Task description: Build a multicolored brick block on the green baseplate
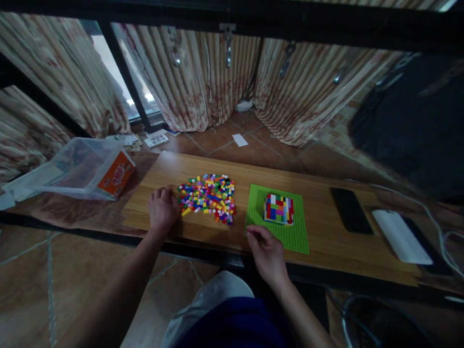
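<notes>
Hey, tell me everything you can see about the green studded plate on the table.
The green plate is a thin, squarish sheet, plastic by its look, covered in rows of small studs. It lies flat on the wooden tabletop. A multicoloured brick block sits on it, with bare studs around. The right hand is at its near left corner; contact is unclear.

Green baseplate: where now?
In the head view, the green baseplate lies right of centre on the wooden board, between the pile of loose bricks and the black slab, by the right hand.
</notes>
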A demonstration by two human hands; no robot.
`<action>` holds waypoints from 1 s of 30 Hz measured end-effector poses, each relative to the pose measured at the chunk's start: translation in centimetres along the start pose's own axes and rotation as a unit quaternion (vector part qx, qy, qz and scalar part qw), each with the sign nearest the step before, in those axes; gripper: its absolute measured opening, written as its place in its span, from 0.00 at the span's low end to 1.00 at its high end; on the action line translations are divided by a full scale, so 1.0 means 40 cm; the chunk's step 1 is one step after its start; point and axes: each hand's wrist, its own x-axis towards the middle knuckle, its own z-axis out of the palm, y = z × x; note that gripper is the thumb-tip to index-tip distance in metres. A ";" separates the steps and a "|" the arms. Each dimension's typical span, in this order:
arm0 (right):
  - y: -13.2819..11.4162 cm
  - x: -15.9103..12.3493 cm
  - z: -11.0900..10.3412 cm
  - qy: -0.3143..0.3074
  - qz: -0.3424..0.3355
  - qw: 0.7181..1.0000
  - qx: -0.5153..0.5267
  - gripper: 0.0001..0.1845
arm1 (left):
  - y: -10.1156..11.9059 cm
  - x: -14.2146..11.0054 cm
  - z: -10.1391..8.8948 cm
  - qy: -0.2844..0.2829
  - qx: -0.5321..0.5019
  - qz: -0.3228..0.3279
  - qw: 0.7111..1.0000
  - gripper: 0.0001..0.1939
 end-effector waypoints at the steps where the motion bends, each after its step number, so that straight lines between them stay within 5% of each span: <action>1: 0.015 -0.011 -0.020 0.012 0.020 1.000 0.005 0.14 | -0.001 0.001 0.000 0.000 0.001 0.001 1.000 0.16; 7: 0.083 -0.009 -0.141 0.125 0.073 0.989 -0.006 0.19 | -0.004 0.003 0.001 0.006 -0.004 0.006 1.000 0.14; 12: 0.109 0.050 -0.203 0.181 0.014 0.982 -0.047 0.19 | -0.004 0.008 -0.001 0.005 -0.002 0.011 1.000 0.14; 30: 0.149 0.112 -0.233 0.126 -0.057 0.987 -0.087 0.16 | 0.005 0.008 -0.009 -0.005 0.004 0.006 1.000 0.14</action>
